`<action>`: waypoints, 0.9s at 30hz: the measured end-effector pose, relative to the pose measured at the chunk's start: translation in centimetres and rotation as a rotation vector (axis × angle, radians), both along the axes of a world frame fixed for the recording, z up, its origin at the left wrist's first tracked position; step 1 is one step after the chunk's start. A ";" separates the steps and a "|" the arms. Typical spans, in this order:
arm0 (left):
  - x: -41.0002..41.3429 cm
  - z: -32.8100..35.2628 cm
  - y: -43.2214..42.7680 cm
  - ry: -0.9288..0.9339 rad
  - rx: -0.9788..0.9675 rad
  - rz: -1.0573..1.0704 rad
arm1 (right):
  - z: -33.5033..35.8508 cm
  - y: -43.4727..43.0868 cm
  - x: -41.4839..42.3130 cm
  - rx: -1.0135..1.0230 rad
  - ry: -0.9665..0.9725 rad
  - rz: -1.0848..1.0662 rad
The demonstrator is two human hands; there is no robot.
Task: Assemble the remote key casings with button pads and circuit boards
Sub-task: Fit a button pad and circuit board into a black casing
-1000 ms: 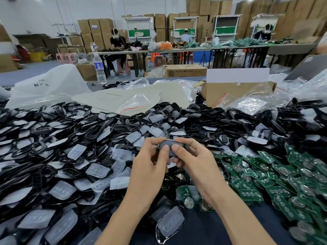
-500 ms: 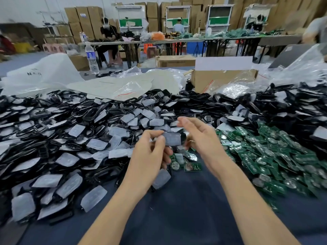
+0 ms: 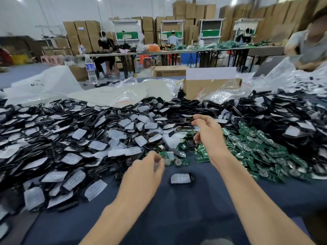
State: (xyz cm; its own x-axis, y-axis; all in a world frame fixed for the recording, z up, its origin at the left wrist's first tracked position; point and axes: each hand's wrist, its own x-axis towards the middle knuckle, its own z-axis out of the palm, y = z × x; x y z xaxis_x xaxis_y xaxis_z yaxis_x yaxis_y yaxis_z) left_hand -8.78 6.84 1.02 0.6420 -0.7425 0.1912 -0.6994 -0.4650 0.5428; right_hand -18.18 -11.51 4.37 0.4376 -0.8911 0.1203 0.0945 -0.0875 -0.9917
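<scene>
Black plastic key casing with translucent rubber button pad (image 3: 181, 178) lies on blue table cloth (image 3: 177, 218) between the hands. Probably light, rigid shell, soft pad may pop out; pinch by long edges. Green circuit boards (image 3: 256, 149) heaped right. Left hand (image 3: 146, 170) curled, blurred, cannot tell if holding anything. Right hand (image 3: 207, 135) loosely curled, empty

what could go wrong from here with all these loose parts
1. The casing with its pad lies loose on the blue cloth between the arms; a forearm could sweep it away.
2. The right hand hovers where the black casing heap meets the green circuit boards; it may drag parts across and mix them.
3. The left hand is blurred beside a few stray boards; a quick grab could flick them off.
</scene>
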 end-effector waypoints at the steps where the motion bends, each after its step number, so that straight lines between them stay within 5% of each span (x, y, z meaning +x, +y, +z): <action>1: 0.7 0.3 0.3 -0.047 0.021 0.019 | -0.1 0.0 0.1 0.002 0.007 -0.001; 12: 3.5 1.8 -4.1 -0.134 0.069 -0.139 | -0.9 -1.9 1.7 0.016 0.036 -0.145; 27: 1.0 1.8 -16.4 -0.551 0.273 -0.640 | -0.9 -6.2 -0.1 -0.022 0.023 -0.318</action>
